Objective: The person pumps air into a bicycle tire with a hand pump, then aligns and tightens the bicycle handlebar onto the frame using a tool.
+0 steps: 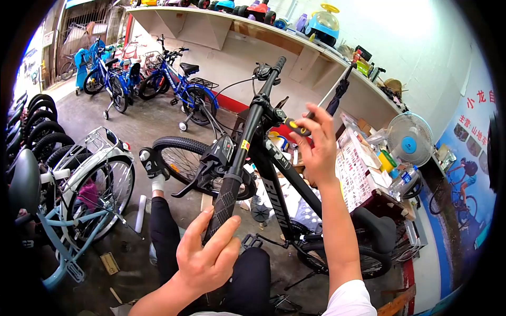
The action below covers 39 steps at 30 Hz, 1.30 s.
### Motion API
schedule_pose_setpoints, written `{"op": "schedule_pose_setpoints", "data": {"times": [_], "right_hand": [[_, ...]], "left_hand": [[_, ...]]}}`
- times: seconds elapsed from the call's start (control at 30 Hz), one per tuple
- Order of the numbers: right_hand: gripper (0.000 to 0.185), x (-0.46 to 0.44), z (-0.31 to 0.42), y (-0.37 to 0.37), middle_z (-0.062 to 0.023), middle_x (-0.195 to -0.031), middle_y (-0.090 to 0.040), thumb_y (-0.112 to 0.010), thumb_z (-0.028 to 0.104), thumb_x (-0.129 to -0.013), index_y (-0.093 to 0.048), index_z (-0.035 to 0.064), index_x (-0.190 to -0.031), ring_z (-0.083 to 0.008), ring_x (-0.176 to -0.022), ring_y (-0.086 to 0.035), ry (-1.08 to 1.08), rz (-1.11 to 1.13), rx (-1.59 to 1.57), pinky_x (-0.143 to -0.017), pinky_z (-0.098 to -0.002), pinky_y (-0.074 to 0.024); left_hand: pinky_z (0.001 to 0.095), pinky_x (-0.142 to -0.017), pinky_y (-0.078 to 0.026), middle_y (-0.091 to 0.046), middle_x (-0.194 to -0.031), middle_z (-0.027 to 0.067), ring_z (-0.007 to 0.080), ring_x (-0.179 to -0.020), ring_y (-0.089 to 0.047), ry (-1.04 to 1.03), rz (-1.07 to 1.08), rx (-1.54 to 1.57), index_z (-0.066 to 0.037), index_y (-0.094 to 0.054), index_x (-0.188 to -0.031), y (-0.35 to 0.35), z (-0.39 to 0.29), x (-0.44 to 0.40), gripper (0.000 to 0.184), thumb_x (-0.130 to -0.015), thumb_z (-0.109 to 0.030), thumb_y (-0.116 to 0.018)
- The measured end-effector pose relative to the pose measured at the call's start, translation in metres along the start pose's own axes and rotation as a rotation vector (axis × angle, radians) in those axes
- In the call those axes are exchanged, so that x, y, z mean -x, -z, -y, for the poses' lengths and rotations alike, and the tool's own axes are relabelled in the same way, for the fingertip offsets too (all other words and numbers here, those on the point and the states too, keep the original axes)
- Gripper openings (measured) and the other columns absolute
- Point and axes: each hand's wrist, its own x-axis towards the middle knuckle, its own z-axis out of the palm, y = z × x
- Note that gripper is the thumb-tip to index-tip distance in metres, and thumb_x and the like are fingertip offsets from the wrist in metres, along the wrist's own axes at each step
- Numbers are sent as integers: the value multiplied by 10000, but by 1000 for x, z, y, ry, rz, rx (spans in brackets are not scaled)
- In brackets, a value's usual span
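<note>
A black bicycle (276, 189) stands in front of me, its handlebar (253, 118) running from lower left to upper right. My left hand (208, 250) is wrapped round the near rubber grip (224, 203), fingers closed on it. Just ahead of that grip sit the brake lever and shifter (216, 155). My right hand (318, 145) pinches a small black and yellow tool handle (297, 127) between thumb and fingers, beside the stem (275, 116). The far end of the tool at the stem is too small to make out.
At the left stand a white bicycle (100, 174) and a light blue frame (68, 253). Blue children's bicycles (182, 87) are behind. To the right are a cluttered cabinet (363, 168) and a fan (410, 141). A shelf (295, 39) holds toys along the wall.
</note>
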Motion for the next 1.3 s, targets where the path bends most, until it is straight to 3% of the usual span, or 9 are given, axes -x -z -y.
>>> {"op": "schedule_pose_setpoints", "data": {"times": [0.1,0.2,0.37,0.9,1.0,1.17,1.3], "right_hand": [[312,13,-10,0,-86,-1253,-644,-798,36,-812,-667,59,-1094,-302,-1098,-605,143,22,145,-917,-400,-509],[315,24,-15,0,-123,-1242,-653,-804,41,-824,-652,56,-1100,-329,-1103,-630,163,39,218,-921,-409,-530],[342,31,-16,-9,-56,-1203,-653,-804,33,-782,-680,83,-1097,-303,-1050,-616,257,7,265,-872,-395,-526],[328,36,-4,-13,-44,-1170,-631,-805,41,-775,-683,99,-1074,-312,-1001,-591,335,27,416,-848,-407,-537],[361,46,6,-11,-52,-1163,-628,-838,91,-776,-658,118,-1089,-308,-983,-587,337,104,238,-864,-403,-518],[383,68,29,0,-124,-1114,-624,-793,58,-787,-563,73,-1092,-327,-970,-580,226,265,-193,-860,-441,-467],[315,89,40,1,-139,-1076,-624,-754,185,-880,-542,76,-1086,-303,-925,-580,134,263,-410,-850,-425,-451]], "left_hand": [[382,-831,-569,-731,-1168,29,397,-1142,-635,18,-75,-12,-101,-631,-863,-9,1,3,110,-772,-62,-680],[377,-823,-567,-738,-1147,19,392,-1141,-634,23,-78,-10,-107,-624,-850,-7,1,4,100,-777,-65,-678],[378,-829,-567,-740,-1143,13,391,-1144,-635,26,-72,-12,-114,-621,-835,-7,0,3,95,-777,-69,-682],[396,-885,-579,-732,-1173,27,411,-1158,-631,34,-63,38,-107,-646,-859,-4,0,5,75,-798,-89,-685],[398,-888,-579,-733,-1172,28,415,-1161,-631,34,-44,38,-105,-647,-858,-2,0,5,70,-801,-95,-686],[403,-894,-579,-735,-1167,28,416,-1167,-631,35,-37,44,-105,-650,-854,-2,0,5,63,-804,-99,-688],[396,-884,-577,-736,-1162,26,415,-1172,-627,34,-37,49,-109,-653,-851,-2,1,5,63,-800,-98,-688]]}}
